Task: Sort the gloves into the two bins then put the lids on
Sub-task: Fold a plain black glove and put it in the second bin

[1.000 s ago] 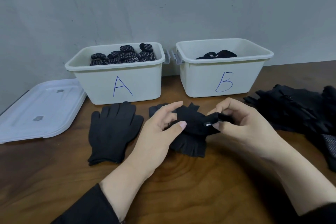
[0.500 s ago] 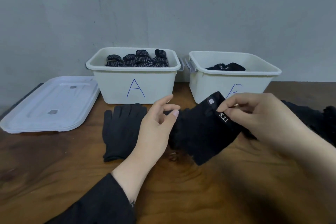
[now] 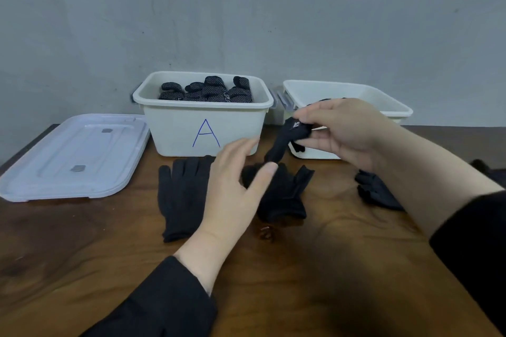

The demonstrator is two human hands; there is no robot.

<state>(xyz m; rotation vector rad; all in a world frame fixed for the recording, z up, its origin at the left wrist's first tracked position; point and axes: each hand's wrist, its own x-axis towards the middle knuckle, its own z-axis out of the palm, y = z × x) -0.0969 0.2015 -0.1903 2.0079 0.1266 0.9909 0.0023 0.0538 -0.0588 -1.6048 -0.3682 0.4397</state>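
My right hand [image 3: 339, 131] pinches a black glove [image 3: 284, 139] by its cuff, in the air in front of the right white bin [image 3: 383, 107]. The glove hangs down, its tip near my left thumb. My left hand [image 3: 235, 189] hovers open over the table, above two black gloves lying flat: a full-fingered one [image 3: 180, 194] and a short-fingered one [image 3: 284, 194]. The left bin, marked A [image 3: 178, 128], holds several dotted black gloves. A dark glove barely shows inside the right bin.
White lids [image 3: 71, 156] lie stacked on the wooden table left of bin A. More black gloves [image 3: 375, 191] lie at the right, partly hidden by my right arm. A grey wall stands right behind the bins.
My right hand has lifted the glove off the table and carried it up toward the right bin. My left hand let go and stays low, open. The camera view has shifted.
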